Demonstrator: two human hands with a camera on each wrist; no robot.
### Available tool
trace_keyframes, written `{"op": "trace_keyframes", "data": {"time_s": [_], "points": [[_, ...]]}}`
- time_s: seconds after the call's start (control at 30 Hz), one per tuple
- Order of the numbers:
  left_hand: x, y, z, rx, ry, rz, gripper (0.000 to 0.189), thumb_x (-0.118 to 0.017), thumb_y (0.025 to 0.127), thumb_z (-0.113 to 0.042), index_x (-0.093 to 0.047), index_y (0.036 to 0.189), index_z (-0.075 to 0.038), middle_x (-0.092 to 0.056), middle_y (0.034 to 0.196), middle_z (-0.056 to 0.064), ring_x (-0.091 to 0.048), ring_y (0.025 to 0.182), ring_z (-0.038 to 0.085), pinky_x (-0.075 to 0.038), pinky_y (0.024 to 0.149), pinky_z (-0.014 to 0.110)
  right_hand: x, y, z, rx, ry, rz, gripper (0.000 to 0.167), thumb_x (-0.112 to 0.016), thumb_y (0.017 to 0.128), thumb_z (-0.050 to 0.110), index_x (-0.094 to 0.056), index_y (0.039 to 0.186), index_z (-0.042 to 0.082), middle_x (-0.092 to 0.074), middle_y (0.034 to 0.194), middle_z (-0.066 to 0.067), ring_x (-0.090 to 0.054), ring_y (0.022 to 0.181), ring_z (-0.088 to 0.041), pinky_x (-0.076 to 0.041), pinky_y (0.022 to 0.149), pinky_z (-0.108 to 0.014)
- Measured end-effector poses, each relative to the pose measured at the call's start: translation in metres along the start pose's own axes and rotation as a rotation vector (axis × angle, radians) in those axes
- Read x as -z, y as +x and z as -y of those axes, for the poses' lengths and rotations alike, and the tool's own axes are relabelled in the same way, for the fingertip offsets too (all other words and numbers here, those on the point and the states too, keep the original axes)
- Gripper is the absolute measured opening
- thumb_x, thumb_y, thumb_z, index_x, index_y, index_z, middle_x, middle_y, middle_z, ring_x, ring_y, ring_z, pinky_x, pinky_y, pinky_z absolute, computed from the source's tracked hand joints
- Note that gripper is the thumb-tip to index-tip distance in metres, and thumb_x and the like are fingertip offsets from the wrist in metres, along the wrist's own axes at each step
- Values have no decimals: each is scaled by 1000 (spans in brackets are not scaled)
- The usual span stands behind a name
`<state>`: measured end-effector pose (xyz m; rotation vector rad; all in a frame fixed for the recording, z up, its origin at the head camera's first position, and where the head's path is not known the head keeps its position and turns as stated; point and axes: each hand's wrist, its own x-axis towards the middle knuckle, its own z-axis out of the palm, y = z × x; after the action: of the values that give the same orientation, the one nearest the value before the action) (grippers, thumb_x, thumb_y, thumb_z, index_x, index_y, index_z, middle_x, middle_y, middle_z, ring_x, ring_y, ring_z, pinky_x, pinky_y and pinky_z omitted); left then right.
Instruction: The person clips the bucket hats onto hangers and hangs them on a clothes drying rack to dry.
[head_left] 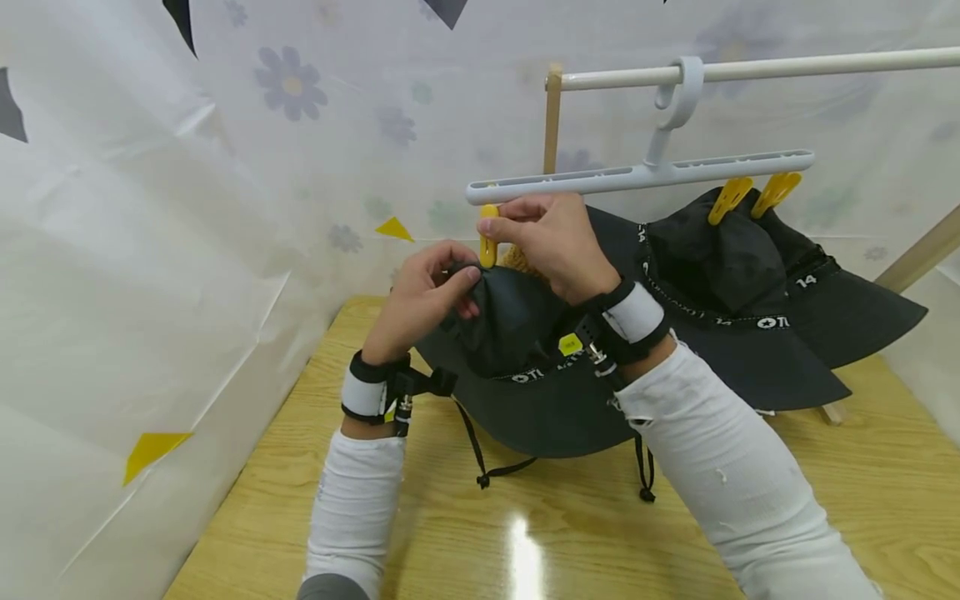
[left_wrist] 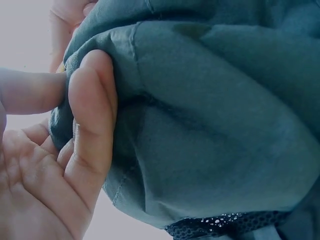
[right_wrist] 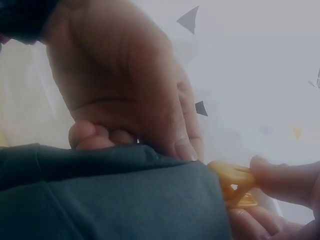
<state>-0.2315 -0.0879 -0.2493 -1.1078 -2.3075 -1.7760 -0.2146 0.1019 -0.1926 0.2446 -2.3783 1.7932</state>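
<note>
A dark bucket hat (head_left: 517, 325) with a wide brim hangs below the left end of a pale grey clip hanger (head_left: 600, 181). My left hand (head_left: 420, 292) pinches the top of its crown between thumb and fingers; the left wrist view shows the cloth (left_wrist: 200, 115) folded there. With thumb and fingers my right hand (head_left: 562, 246) pinches a yellow clip (head_left: 489, 237) under the hanger. In the right wrist view the clip's jaws (right_wrist: 232, 182) meet the crown's edge, beside the left fingers (right_wrist: 160, 115); how firmly they bite is unclear.
A second dark hat (head_left: 742, 267) hangs at the right from two yellow clips (head_left: 729, 200). The hanger hooks on a white rail (head_left: 825, 62) with a wooden post (head_left: 552, 117). Drawstrings (head_left: 480, 454) dangle above the wooden table (head_left: 465, 533). A patterned sheet (head_left: 322, 167) stands behind.
</note>
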Motion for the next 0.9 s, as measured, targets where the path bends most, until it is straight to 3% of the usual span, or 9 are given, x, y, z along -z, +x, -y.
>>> {"op": "trace_keyframes", "data": {"time_s": [0.5, 0.67, 0.77, 0.9], "points": [[-6, 1, -1, 22, -23, -46, 17, -54, 101, -5, -58, 114, 5, -62, 90, 6, -64, 63, 9, -58, 66, 37, 1, -2, 0, -4, 4, -4, 33, -68, 95, 18, -68, 120, -4, -67, 119, -21, -56, 87, -14, -46, 74, -37], [-7, 1, -2, 33, -31, -60, 18, -53, 102, -6, -58, 115, 5, -62, 90, 4, -64, 65, 9, -58, 68, 39, 0, -4, 0, 8, -4, -23, 32, -69, 94, 18, -70, 118, -3, -70, 110, -16, -48, 62, -9, -42, 62, -35], [-7, 1, -4, 47, -35, -75, 19, -52, 103, -8, -57, 116, 5, -62, 87, 3, -64, 66, 8, -58, 69, 38, -1, -4, -1, 27, -9, -25, 31, -69, 94, 17, -70, 117, -3, -70, 112, -19, -53, 70, -11, -47, 67, -35], [-9, 2, -5, 56, -38, -93, 20, -51, 103, -8, -57, 117, 6, -62, 84, 2, -64, 67, 6, -58, 70, 37, -2, -4, -3, 50, 2, -19, 31, -68, 94, 14, -68, 118, -6, -68, 119, -25, -61, 104, -22, -51, 92, -42]]}}
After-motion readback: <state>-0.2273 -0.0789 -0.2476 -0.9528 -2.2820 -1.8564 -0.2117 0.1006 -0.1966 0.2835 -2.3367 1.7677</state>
